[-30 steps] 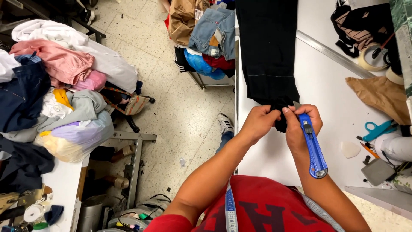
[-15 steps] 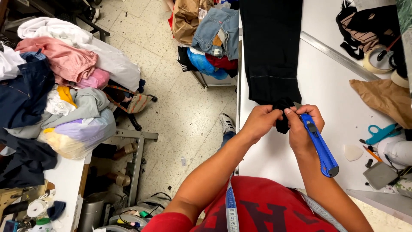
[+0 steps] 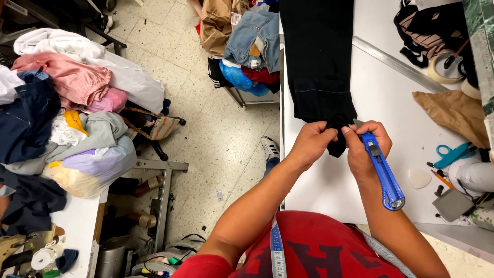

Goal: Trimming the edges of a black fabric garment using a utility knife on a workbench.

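Two scissors (image 3: 452,154), chalk (image 3: 419,178) nearby.

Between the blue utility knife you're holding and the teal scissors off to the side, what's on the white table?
In the head view, only bare white table lies between the blue plastic utility knife and the teal-handled scissors; a pale tailor's chalk wedge sits just below that line.

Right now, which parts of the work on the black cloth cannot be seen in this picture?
- Head view: the knife blade tip is mostly hidden behind the right hand and the black cloth.
- The cloth's hem corner is covered by the left hand.
- The cloth's far end is cut off by the top edge.
- The blue knife slider position is too small to tell.
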